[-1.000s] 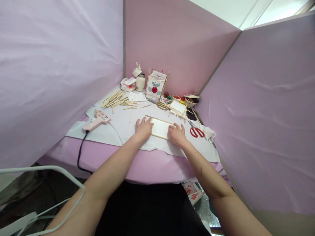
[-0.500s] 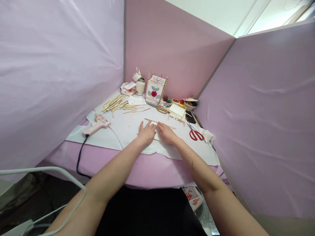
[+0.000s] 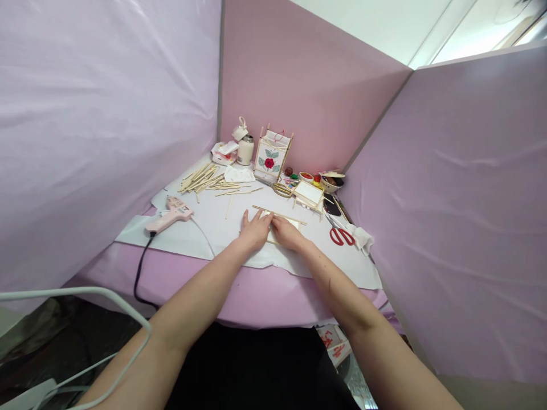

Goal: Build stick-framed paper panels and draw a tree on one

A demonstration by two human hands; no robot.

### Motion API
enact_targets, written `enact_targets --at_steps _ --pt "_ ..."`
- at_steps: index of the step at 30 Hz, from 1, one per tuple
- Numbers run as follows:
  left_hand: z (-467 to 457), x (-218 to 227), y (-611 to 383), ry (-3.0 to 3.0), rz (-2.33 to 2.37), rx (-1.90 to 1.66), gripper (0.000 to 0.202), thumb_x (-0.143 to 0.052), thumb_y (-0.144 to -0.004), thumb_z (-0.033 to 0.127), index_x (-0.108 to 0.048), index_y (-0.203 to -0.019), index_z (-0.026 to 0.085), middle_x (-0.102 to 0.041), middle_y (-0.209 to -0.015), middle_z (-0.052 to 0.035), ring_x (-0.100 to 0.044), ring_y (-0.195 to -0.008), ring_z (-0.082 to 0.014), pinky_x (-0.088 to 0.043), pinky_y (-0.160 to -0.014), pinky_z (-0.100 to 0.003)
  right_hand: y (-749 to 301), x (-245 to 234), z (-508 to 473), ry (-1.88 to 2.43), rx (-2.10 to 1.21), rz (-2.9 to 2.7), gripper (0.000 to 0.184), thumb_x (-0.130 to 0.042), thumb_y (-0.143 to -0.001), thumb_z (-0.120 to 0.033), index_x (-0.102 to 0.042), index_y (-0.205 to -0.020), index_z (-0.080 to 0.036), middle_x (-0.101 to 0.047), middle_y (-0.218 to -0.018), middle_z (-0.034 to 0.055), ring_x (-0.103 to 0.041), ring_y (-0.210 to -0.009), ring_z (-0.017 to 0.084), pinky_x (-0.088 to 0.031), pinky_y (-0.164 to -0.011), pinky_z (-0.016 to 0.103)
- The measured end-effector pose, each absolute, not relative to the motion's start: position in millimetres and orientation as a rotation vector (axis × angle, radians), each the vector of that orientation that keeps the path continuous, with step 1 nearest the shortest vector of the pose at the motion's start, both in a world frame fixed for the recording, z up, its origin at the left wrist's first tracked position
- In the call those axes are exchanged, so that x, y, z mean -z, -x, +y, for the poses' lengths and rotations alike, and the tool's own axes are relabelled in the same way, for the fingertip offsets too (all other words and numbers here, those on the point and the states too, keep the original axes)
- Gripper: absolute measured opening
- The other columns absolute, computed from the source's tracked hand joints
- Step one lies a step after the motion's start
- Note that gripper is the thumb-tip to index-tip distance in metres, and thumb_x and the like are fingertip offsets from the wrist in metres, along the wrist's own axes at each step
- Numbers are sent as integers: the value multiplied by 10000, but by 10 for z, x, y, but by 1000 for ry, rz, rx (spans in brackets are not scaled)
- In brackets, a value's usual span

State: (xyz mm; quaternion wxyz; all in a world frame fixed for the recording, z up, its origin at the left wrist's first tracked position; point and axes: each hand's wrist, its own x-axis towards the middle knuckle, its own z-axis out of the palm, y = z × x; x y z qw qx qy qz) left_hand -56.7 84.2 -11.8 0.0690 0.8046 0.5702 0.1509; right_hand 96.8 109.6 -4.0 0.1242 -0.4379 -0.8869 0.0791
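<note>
My left hand (image 3: pixel 255 230) lies over a small white panel (image 3: pixel 294 222) edged with thin wooden sticks, its fingers spread and thumb apart. Close beside it, my right hand (image 3: pixel 287 232) has its fingers bent and pressed together at the panel's upper edge, on the wooden stick (image 3: pixel 302 222) there. The two hands almost meet at the fingertips and cover most of the panel. Exactly what lies under the right fingertips is hidden.
To the left lie a pink glue gun (image 3: pixel 171 214) with its cord and a pile of wooden sticks (image 3: pixel 200 179). Behind stand a rose-decorated stick frame (image 3: pixel 269 159) and a cream bottle (image 3: pixel 245 151). Red-handled scissors (image 3: pixel 342 236) and a small stick stand (image 3: pixel 308 193) are at right.
My right hand has drawn in slightly, its fingers more bent, and more of the white panel shows beside it. My left hand stays nearly in place.
</note>
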Motion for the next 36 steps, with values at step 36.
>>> enact_targets --at_steps 36 --pt "831 -215 137 -2568 1859 -531 260 -586 -989 357 -631 -1212 233 -602 -1305 -105 -624 -1083 -210 -556 -918 -402 -1564 23 1072 1499 -179 -2186 447 -411 -928 -212 -606 -1314 -102 -599 -1397 205 -556 -1313 289 -395 -1131 444"
